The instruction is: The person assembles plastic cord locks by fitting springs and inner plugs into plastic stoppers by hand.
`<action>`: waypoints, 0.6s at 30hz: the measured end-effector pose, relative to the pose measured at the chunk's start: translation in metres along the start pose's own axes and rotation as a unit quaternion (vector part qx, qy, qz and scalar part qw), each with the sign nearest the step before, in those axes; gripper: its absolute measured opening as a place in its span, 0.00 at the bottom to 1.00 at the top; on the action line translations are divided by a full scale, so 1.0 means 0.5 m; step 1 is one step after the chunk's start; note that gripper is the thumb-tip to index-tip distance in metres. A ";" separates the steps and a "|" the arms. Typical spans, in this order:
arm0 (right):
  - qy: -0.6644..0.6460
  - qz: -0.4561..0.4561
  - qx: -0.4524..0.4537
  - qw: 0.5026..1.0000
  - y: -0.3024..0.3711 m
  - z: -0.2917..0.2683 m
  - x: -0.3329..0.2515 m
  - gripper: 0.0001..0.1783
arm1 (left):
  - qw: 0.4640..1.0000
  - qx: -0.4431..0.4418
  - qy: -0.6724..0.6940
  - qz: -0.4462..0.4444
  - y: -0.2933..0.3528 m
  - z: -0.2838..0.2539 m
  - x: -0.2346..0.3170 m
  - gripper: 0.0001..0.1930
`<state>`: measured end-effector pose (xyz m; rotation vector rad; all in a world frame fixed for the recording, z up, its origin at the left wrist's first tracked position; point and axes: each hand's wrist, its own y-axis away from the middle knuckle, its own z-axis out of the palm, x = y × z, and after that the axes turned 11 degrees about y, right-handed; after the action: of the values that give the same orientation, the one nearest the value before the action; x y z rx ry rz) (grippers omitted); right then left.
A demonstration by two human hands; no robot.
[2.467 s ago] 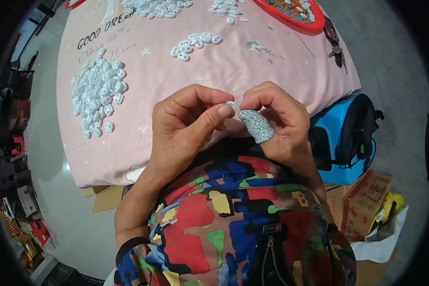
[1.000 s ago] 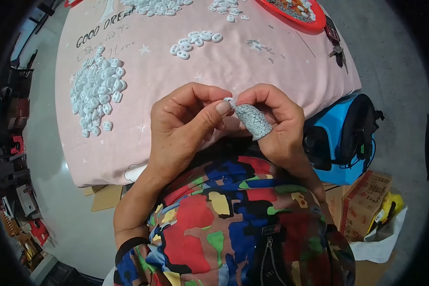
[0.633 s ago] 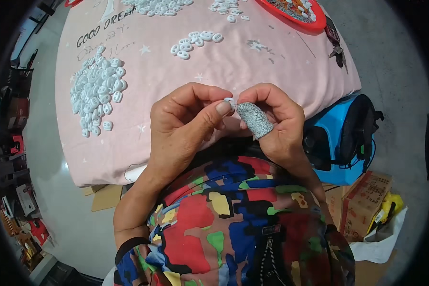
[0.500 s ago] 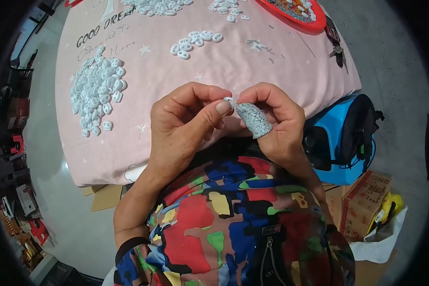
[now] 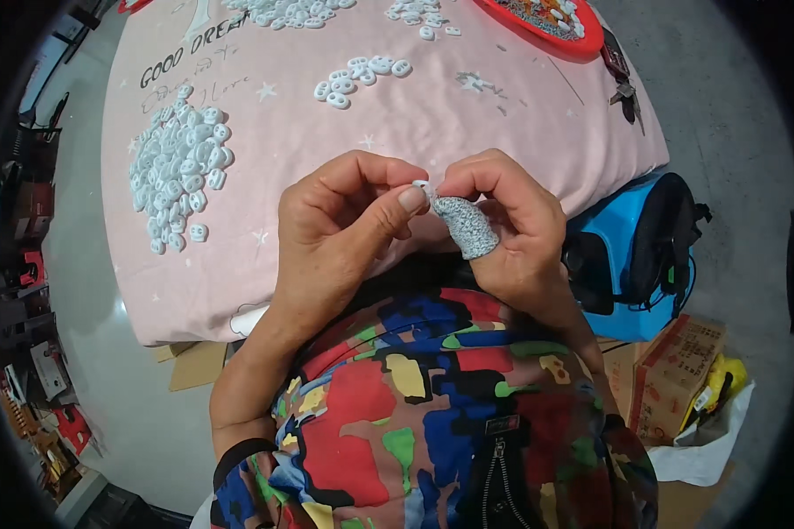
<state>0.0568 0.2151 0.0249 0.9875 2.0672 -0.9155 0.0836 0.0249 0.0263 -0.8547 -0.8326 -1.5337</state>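
In the head view my left hand (image 5: 331, 229) pinches a small white plastic piece (image 5: 422, 184) between thumb and forefinger, just above the table's near edge. The piece is mostly covered by the fingertips. Close beside it is my right hand (image 5: 528, 216), its thumb wrapped in a grey speckled knitted finger sleeve (image 5: 466, 227). Its forefinger and thumb close together at the white piece's right side; whatever lies between them is too small to make out. Oval white pieces with holes form a large pile (image 5: 176, 167) to the left and a small group (image 5: 362, 74) farther ahead.
A pink cloth (image 5: 282, 115) covers the table. More white pieces (image 5: 295, 11) lie at the far side. Small grey bits (image 5: 481, 84) are scattered right of centre. A red tray (image 5: 591, 44) and keys (image 5: 626, 101) lie far right. A blue-and-black case (image 5: 631, 256) and cardboard box (image 5: 679, 379) stand at right.
Both hands stay in nearly the same place. The right thumb with its sleeve has shifted slightly left, and the right fingers have bent a little differently.
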 end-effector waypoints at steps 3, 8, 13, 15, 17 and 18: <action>0.028 -0.064 0.079 0.994 -0.009 0.011 0.002 0.12 | 1.000 -0.006 -0.022 -0.010 -0.001 0.001 0.006 0.07; -0.024 -0.027 0.049 0.998 -0.006 0.005 0.008 0.12 | 0.981 -0.042 0.146 -0.121 -0.009 -0.013 -0.003 0.08; -0.150 0.017 0.052 0.987 -0.004 0.017 -0.003 0.10 | 0.971 -0.017 0.179 -0.156 -0.010 0.004 0.008 0.08; -0.184 0.029 0.040 0.982 -0.004 0.015 -0.006 0.09 | 0.974 -0.006 0.165 -0.153 -0.009 0.006 0.008 0.08; -0.181 0.031 0.037 0.982 -0.003 0.016 0.001 0.09 | 0.976 -0.010 0.159 -0.146 -0.009 0.004 0.008 0.08; -0.178 0.033 0.035 0.983 -0.003 0.016 0.004 0.09 | 0.976 -0.010 0.159 -0.146 -0.009 0.005 0.009 0.08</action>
<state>0.0564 0.2090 0.0195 0.8508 1.7046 -1.0519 0.0787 0.0253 0.0310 -0.4945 -0.7294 -1.8802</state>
